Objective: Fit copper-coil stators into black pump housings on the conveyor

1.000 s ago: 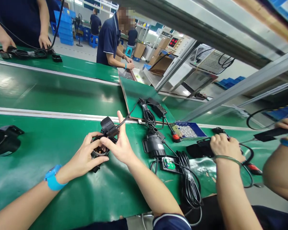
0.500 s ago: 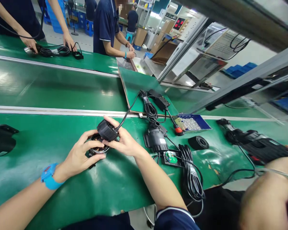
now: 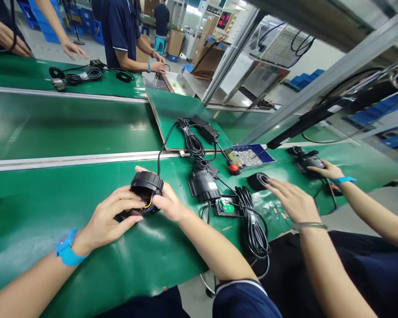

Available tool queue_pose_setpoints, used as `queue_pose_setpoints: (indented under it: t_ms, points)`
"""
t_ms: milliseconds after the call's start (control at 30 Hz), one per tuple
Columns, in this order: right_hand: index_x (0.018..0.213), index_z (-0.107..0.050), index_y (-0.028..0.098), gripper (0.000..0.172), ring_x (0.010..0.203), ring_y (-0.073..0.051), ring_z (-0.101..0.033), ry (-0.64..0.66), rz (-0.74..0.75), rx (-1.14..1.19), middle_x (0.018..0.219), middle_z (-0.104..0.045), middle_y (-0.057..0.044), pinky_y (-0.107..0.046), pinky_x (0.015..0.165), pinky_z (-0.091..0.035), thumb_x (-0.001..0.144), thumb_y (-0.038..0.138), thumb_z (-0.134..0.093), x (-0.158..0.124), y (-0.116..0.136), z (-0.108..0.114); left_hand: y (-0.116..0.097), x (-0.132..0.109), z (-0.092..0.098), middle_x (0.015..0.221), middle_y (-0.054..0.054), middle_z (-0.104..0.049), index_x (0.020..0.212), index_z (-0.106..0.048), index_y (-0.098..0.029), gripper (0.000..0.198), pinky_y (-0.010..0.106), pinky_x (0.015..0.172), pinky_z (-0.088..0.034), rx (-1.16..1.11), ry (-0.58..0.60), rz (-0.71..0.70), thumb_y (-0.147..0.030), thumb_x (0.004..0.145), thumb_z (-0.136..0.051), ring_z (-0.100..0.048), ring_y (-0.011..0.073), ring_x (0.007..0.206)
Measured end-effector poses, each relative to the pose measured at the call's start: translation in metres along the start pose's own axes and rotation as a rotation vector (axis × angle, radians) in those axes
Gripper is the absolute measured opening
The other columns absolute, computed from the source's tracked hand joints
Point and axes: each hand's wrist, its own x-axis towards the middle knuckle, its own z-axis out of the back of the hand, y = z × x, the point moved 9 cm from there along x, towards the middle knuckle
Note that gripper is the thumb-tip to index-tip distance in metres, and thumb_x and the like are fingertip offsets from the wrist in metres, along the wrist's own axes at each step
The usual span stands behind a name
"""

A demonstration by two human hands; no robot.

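Note:
My left hand (image 3: 114,214), with a blue band at the wrist, grips a dark round motor housing (image 3: 122,215) just above the green table. My right hand (image 3: 170,202) holds a black ribbed cap (image 3: 147,180), tilted over the housing's opening. Yellow and blue wires (image 3: 149,202) show between cap and housing. A black cable (image 3: 159,157) runs up from the cap to a coiled bundle (image 3: 193,142) on a raised green board. Fingers hide most of the housing.
Right of my hands are a black pump (image 3: 204,183), a green circuit board (image 3: 226,206), a cable coil (image 3: 254,225), a black roll (image 3: 257,181) and a blue tray of small metal parts (image 3: 252,157). A co-worker's hands (image 3: 293,201) reach in at the right; other people stand across the table.
The cap has turned from its side to sit opening-down over the housing, and wires now show. The co-worker's hand at right has moved near the roll, the other touches a pump.

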Motion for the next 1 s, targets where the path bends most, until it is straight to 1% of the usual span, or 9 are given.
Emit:
queue_pose_setpoints:
  t_ms: [100,200,300,367,433,533,633,867,1000]
  points:
    - [0.156,-0.05,0.017,0.093,0.117,-0.026,-0.06,-0.07,0.14,-0.14,0.127,-0.065,-0.012,-0.043,0.112,-0.038,0.09,0.082,-0.057,0.0,0.028,-0.013,0.002,-0.011,0.01,0.119,0.006,-0.063,0.118,-0.062,-0.021,0.029,0.033,0.114,-0.049,0.006,-0.083,0.022,-0.011,0.093,-0.071,-0.058,0.0175,0.127]
    - [0.148,-0.052,0.017,0.078,0.102,-0.019,-0.063,-0.126,0.429,-0.446,0.108,-0.066,-0.008,-0.039,0.101,-0.039,0.095,0.074,-0.057,-0.003,0.072,-0.035,0.007,-0.022,0.02,0.124,0.01,-0.062,0.115,-0.061,-0.02,0.017,0.032,0.109,-0.052,-0.003,-0.111,0.058,-0.016,0.098,-0.063,-0.059,0.0192,0.129]
    - [0.131,-0.058,0.017,0.064,0.106,-0.018,-0.064,-0.156,0.619,-0.587,0.109,-0.064,-0.009,-0.037,0.097,-0.042,0.092,0.068,-0.064,-0.013,0.098,-0.052,0.001,-0.028,0.025,0.125,0.008,-0.059,0.116,-0.061,-0.02,0.013,0.029,0.117,-0.045,-0.072,-0.075,0.029,-0.024,0.105,-0.054,-0.055,0.016,0.135]
    - [0.144,-0.053,0.02,0.07,0.113,-0.02,-0.063,-0.18,0.561,-0.542,0.121,-0.061,-0.011,-0.037,0.099,-0.045,0.09,0.062,-0.069,-0.016,0.096,-0.049,-0.006,-0.029,0.027,0.124,0.006,-0.057,0.113,-0.061,-0.02,0.01,0.022,0.12,-0.041,-0.084,-0.052,0.013,-0.02,0.104,-0.056,-0.052,0.0117,0.136]
    - [0.162,-0.038,0.027,0.085,0.125,-0.023,-0.059,-0.198,0.369,-0.451,0.135,-0.056,-0.012,-0.039,0.106,-0.045,0.09,0.053,-0.074,-0.015,0.078,-0.038,-0.009,-0.031,0.028,0.123,0.005,-0.056,0.111,-0.062,-0.019,0.015,0.019,0.118,-0.04,-0.075,-0.042,0.023,-0.012,0.098,-0.063,-0.053,0.0096,0.133]
    - [0.169,-0.025,0.036,0.088,0.139,-0.024,-0.051,-0.162,0.062,-0.249,0.151,-0.05,-0.008,-0.044,0.12,-0.039,0.095,0.04,-0.073,-0.017,0.04,-0.027,-0.009,-0.035,0.028,0.121,0.005,-0.058,0.118,-0.065,-0.02,0.032,0.028,0.118,-0.044,-0.066,-0.05,0.026,-0.006,0.09,-0.071,-0.056,0.0134,0.128]
    - [0.169,-0.023,0.034,0.085,0.145,-0.024,-0.048,-0.107,-0.084,-0.078,0.158,-0.046,-0.007,-0.045,0.126,-0.031,0.098,0.035,-0.07,-0.02,0.016,-0.024,-0.007,-0.039,0.027,0.122,0.006,-0.059,0.126,-0.064,-0.021,0.04,0.034,0.118,-0.045,-0.049,-0.048,0.024,-0.007,0.09,-0.072,-0.056,0.0172,0.129]
    - [0.168,-0.03,0.029,0.086,0.151,-0.021,-0.04,0.091,-0.057,-0.159,0.163,-0.04,-0.006,-0.036,0.128,-0.027,0.095,0.032,-0.075,-0.013,0.023,-0.028,-0.015,-0.029,0.024,0.127,0.007,-0.051,0.122,-0.065,-0.021,0.031,0.024,0.116,-0.041,-0.065,0.082,0.013,-0.007,0.094,-0.066,-0.05,0.0137,0.131]
    - [0.168,-0.03,0.022,0.087,0.144,-0.024,-0.046,0.183,0.0,-0.17,0.157,-0.046,-0.011,-0.039,0.124,-0.031,0.096,0.044,-0.073,-0.006,0.027,-0.037,-0.011,-0.028,0.023,0.124,0.006,-0.048,0.113,-0.068,-0.022,0.02,0.019,0.106,-0.042,-0.068,0.164,0.065,-0.013,0.095,-0.069,-0.049,0.0121,0.119]
